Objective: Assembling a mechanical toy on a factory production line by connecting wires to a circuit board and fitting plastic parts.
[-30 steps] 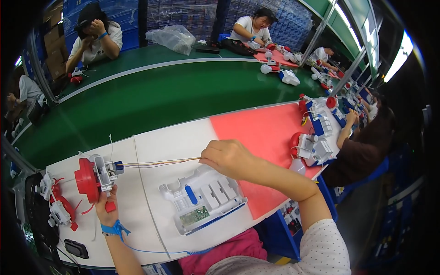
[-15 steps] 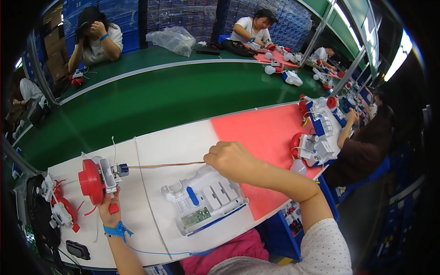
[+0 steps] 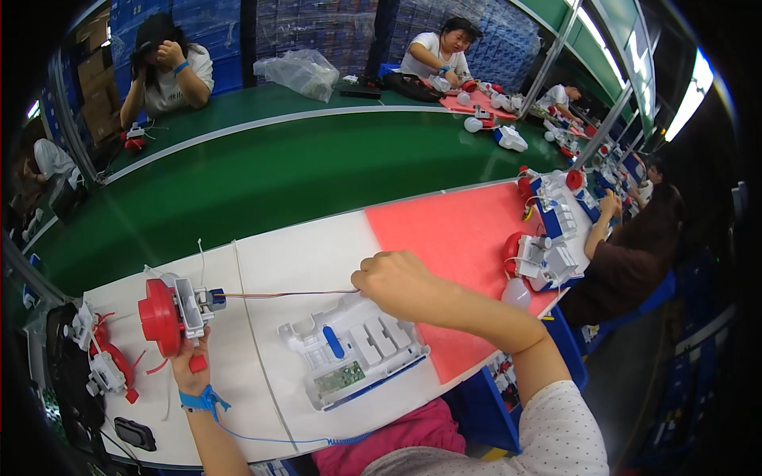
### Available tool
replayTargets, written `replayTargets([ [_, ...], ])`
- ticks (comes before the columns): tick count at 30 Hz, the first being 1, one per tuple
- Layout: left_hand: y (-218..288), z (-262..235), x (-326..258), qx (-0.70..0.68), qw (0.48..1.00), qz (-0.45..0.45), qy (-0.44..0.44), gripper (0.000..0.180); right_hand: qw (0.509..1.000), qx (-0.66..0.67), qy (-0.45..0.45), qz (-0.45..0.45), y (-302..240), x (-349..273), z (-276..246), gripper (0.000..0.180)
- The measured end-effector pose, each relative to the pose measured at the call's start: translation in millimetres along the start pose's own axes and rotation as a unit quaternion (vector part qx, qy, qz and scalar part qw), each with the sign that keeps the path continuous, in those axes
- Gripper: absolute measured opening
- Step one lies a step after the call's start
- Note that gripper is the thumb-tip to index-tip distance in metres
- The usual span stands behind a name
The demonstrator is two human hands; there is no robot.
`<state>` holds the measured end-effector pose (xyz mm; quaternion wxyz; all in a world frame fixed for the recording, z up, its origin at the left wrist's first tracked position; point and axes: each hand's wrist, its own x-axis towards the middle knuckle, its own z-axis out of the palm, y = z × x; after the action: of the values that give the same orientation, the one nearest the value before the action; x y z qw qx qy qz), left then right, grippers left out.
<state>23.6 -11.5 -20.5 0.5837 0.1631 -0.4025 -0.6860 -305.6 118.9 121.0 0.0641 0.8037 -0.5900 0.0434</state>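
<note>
My left hand is closed around the underside of a red and white plastic assembly, its fingers partly hidden. On that assembly's right side sits a small blue-grey motor. Thin multicoloured wires stretch from it to my right hand, which pinches their far end. Below the wires lies a white plastic housing, with a blue piece in it and a green circuit board at its near edge. A blue wrist strap with a coiled cord circles my left wrist.
More red and white assemblies lie at the left and right. A black oval object rests near the front left. A red mat covers the bench's right part. A green conveyor runs behind; co-workers sit around.
The assembly in my left hand has shifted very slightly right. The wires sag a little more and my right hand is slightly lower. White parts on the far conveyor have moved slightly right.
</note>
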Motion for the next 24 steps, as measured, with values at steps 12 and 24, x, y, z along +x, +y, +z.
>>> replayTargets([
  [12, -15, -7, -2, -0.005, 0.999, -0.048, 0.012, 0.040, 0.965, 0.242, 0.022, 0.094, 8, 26, 34, 0.010],
  [24, -24, 10, 3, 0.023, 0.984, -0.168, 0.056, 0.042, 0.843, 0.529, 0.004, 0.096, 15, 29, 81, 0.013],
])
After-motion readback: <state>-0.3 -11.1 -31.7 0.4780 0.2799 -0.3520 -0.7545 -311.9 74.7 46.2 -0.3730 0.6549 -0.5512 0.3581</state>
